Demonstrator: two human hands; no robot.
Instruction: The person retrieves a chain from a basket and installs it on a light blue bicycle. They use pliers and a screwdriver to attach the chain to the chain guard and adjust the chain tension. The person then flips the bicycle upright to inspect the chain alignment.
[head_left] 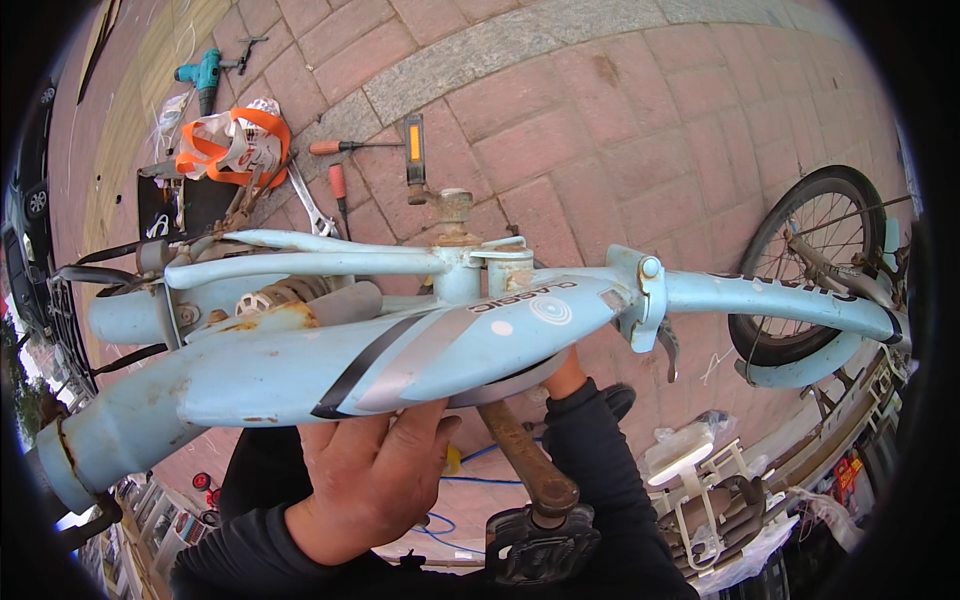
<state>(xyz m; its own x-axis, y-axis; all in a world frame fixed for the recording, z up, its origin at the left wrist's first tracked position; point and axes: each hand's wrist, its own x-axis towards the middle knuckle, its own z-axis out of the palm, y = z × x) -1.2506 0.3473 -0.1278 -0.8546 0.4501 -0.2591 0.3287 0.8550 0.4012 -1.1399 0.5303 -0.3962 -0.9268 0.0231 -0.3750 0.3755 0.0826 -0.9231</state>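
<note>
Item: light-blue folding bicycle frame [400, 360], lying on its side over the brick paving [620, 130]; painted steel tube, rusting at the seams. The left hand [370, 480] is pressing its open palm against the underside, fingers spread and enclosing nothing. The right hand [563, 377] is reaching behind the frame, its grip hidden. A rusty crank arm [525, 455] with black pedal [545, 545] is jutting between the sleeves; it could swing into a forearm if the unclamped frame rolls. A wrench [312, 205], screwdrivers [345, 147] and a teal drill [205, 75] are lying beyond.
</note>
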